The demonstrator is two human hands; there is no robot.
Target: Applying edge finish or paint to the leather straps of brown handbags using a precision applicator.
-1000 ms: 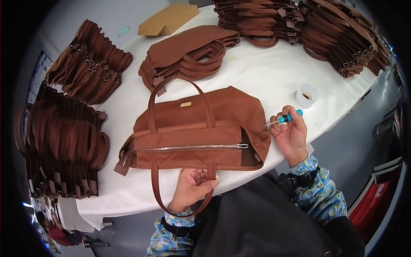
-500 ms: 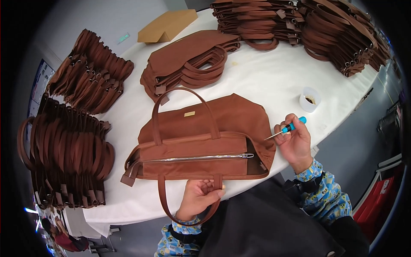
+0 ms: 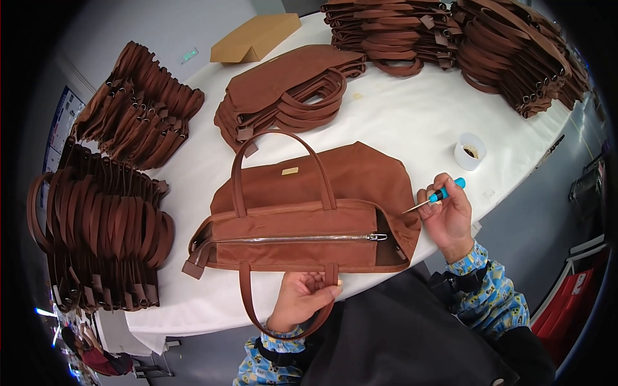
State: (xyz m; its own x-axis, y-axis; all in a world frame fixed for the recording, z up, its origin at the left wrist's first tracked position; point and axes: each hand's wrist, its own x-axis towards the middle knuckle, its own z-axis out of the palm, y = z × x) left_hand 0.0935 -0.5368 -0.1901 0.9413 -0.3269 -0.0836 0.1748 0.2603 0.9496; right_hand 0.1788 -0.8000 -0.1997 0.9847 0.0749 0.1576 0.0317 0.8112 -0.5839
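Observation:
A brown handbag [image 3: 296, 222] lies on the white-covered table in front of me, its top toward me. A silver zipper [image 3: 302, 238] runs closed along its top, and a small gold plate [image 3: 290, 171] sits on its side panel. My left hand [image 3: 301, 299] is closed at the near edge, thumb pressing the base of the near handle [image 3: 247, 302]; its other fingers are partly hidden under the bag. Beyond the bag's right end, my right hand [image 3: 449, 215] grips an awl [image 3: 440, 194] with a blue and black handle. Its thin metal shaft points left at the bag's side.
A translucent cup [image 3: 470, 152] with dark residue stands at the right. Stacked brown bags [image 3: 283, 90] lie behind, with more piles at the left [image 3: 103, 225] and far right [image 3: 508, 51]. A cardboard piece [image 3: 254, 40] lies at the back. Another person [image 3: 96, 350] sits at lower left.
The whole view has shifted slightly. Both hands keep the same hold on the bag handle and the awl, and the bag lies as before.

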